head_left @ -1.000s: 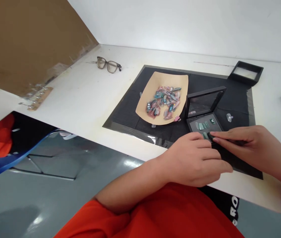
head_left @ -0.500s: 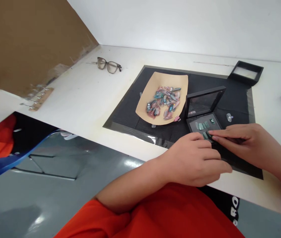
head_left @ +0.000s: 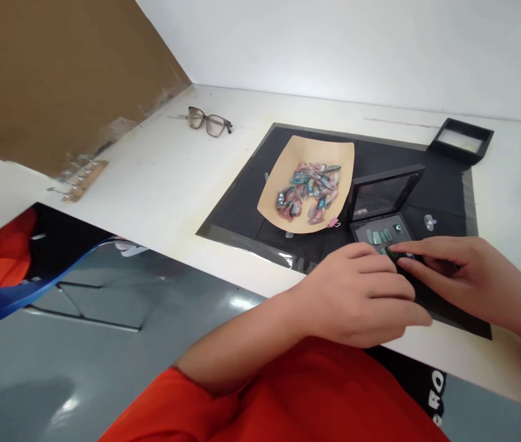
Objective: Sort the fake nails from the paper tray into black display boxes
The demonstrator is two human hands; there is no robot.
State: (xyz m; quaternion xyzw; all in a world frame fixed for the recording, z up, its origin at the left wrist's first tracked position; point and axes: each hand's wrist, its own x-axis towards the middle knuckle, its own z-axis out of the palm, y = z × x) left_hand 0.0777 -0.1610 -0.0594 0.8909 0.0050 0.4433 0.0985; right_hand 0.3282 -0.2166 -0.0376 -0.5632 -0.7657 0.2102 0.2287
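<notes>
R hand (head_left: 453, 276) fingers (head_left: 407, 248) lie flat and stretched out, tips pressing a dark green nail (head_left: 391, 252) at the near edge of the open case (head_left: 382, 230); not pinched around it, just touching from above. L hand (head_left: 361, 294) rests loosely curled at the case's near-left corner, fingertips against its front edge; can't tell if it grips anything.

Case: black, lid (head_left: 386, 190) propped upright w/ clear window, grey base insert holding a row of small green nails (head_left: 378, 236) plus one darker piece at the right end. Just left of it, a tan paper tray (head_left: 278, 184) w/ a heap of mixed pink, teal and grey nails (head_left: 308, 190). A tiny pink clip (head_left: 332, 223) sits between tray and case.

All on a black mat (head_left: 439, 178) on a white table (head_left: 172, 178). Empty black frame box (head_left: 463, 136) at the mat's far-right corner. Glasses (head_left: 209, 121) lie far left, near a brown cardboard sheet (head_left: 48, 73). White wall (head_left: 356, 43) behind, grey floor (head_left: 104, 356) below.
</notes>
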